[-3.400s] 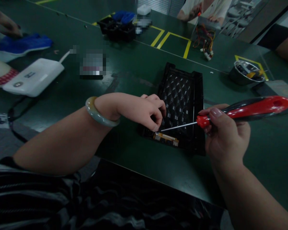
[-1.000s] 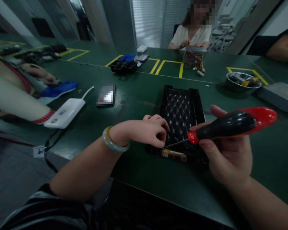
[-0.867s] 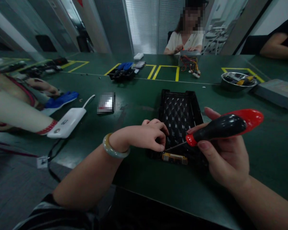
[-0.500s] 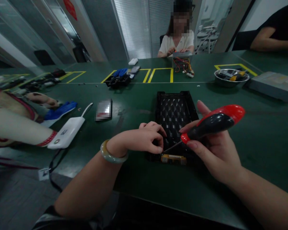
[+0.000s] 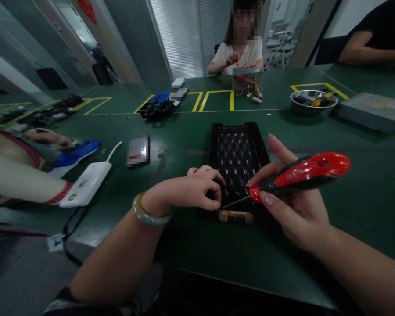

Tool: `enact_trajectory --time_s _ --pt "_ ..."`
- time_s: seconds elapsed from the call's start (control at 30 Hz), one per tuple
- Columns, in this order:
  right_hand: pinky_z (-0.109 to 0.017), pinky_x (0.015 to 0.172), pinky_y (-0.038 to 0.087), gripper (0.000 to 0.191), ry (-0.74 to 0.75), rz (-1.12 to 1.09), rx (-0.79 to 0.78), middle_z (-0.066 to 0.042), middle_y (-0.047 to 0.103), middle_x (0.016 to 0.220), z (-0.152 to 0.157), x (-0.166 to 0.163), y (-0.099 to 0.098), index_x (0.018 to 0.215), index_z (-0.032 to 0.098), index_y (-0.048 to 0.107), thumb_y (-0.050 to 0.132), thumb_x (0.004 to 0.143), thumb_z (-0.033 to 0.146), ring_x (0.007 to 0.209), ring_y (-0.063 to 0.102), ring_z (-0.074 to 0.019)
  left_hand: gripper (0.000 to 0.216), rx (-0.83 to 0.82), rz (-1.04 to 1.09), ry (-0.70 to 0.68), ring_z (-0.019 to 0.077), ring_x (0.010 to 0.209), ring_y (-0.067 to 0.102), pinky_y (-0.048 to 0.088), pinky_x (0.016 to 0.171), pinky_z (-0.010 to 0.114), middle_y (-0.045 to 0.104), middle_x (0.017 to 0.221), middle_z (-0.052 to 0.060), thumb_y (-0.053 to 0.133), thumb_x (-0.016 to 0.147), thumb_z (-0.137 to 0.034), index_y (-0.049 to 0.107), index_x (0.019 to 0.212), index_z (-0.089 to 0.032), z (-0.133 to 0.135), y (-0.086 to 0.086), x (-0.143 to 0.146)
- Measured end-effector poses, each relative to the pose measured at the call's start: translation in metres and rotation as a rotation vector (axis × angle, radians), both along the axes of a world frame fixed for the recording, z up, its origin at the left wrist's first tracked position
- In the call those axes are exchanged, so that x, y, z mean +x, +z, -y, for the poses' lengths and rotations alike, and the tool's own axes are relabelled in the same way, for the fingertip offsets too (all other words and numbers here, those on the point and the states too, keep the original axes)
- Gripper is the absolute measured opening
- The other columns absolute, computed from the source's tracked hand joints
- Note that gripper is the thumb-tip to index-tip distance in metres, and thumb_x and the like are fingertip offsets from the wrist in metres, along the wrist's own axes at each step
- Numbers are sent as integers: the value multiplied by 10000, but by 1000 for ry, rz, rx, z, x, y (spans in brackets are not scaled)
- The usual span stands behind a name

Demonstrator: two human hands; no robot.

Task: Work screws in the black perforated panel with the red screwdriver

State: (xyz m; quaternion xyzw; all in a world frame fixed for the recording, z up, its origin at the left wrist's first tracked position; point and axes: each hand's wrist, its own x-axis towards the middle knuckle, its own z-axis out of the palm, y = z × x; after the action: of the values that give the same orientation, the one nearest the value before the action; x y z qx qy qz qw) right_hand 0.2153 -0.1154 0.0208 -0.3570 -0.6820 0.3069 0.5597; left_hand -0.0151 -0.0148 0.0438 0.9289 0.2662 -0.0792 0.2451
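Note:
A red and black screwdriver (image 5: 303, 173) is in my right hand (image 5: 299, 215), gripped between thumb and fingertips near its collar. Its thin shaft slants down to the left, with the tip close to my left thumb. My left hand (image 5: 202, 191) is curled over the near left corner of a black plastic tray-like frame (image 5: 213, 149). Its thumb and finger close near the tip; what they pinch, if anything, is hidden. Inside the frame lies a black quilted-looking surface with small shiny marks. A yellow-brown circuit board with a white connector (image 5: 236, 217) sits at the frame's near edge.
Left of the frame lies a small flat silvery device (image 5: 138, 151), with a white power bank (image 5: 87, 184) farther left. A metal bowl of tools (image 5: 314, 103) and a grey metal box (image 5: 373, 113) stand at right. Opposite, a person works at a wired metal box (image 5: 245, 79).
The screwdriver's handle has turned in my right hand, showing more of its red side and reaching farther right. My left hand keeps its place on the frame. The view has shifted slightly.

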Motion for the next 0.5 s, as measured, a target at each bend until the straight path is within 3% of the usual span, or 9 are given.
enact_trajectory --time_s 0.13,0.37,0.5 --pt "-332 700 573 755 -65 -46 1 -27 685 1000 1 -3 0 1580 325 352 677 905 228 796 640 -194 147 -8 -1 5 291 1373 397 229 1145 466 566 1402 12 680 884 -401 767 892 -283 0 0 1" --pt "-371 739 505 515 -372 -257 133 -16 674 914 -19 7 2 1345 277 591 704 844 229 768 605 -202 158 -18 16 12 293 1366 401 221 1135 478 568 1394 14 677 891 -409 753 843 -278 0 -3 -1" --pt "-379 782 482 432 -494 -263 183 -7 660 848 -34 23 2 1251 220 612 685 826 187 757 596 -193 215 -36 8 22 291 1366 397 205 1141 478 569 1401 4 640 927 -440 745 840 -273 1 -1 -1"
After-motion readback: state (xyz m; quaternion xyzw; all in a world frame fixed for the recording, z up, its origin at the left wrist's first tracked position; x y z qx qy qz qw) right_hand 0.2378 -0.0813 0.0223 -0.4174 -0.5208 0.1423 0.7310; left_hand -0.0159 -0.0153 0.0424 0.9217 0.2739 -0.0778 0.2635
